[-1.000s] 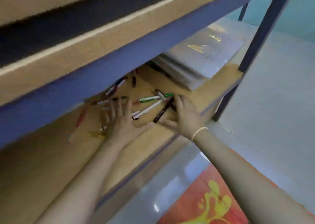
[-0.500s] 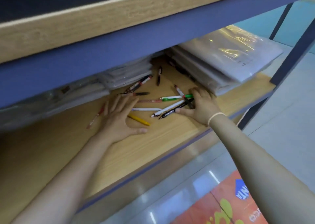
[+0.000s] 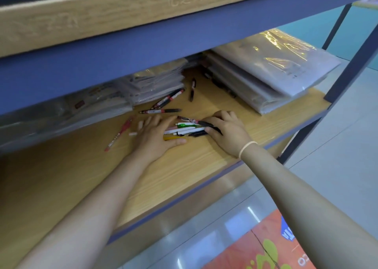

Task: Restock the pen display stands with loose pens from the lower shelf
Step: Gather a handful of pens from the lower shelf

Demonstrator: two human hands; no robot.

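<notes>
Both hands are laid on the lower shelf [image 3: 184,172], a wooden board with a blue front edge. The left hand [image 3: 155,137] is pressed flat on the wood, with its fingers straight and spread and its thumb stuck out to the right. A small bunch of pens [image 3: 188,129] is squeezed between the two hands: white ones, one with a green part, a black one and a yellow pen [image 3: 171,138] that is partly hidden under the left hand. The right hand [image 3: 227,131] is placed at the right end of the bunch, and its fingers are curled over the pen ends. A pale band [image 3: 246,148] is worn on the right wrist. More pens are left loose farther back. A red pen [image 3: 119,134] is seen to the left of the left hand, lying apart from it. Three dark pens with red marks [image 3: 163,105] are spread out just past the hands, near the back. Stacks of flat packs in clear plastic [image 3: 270,70] are kept at the far right, and another stack of packs [image 3: 122,92] is at the far left, under the upper shelf [image 3: 122,19]. An orange mat [image 3: 266,248] is seen on the floor, near and to the right.
</notes>
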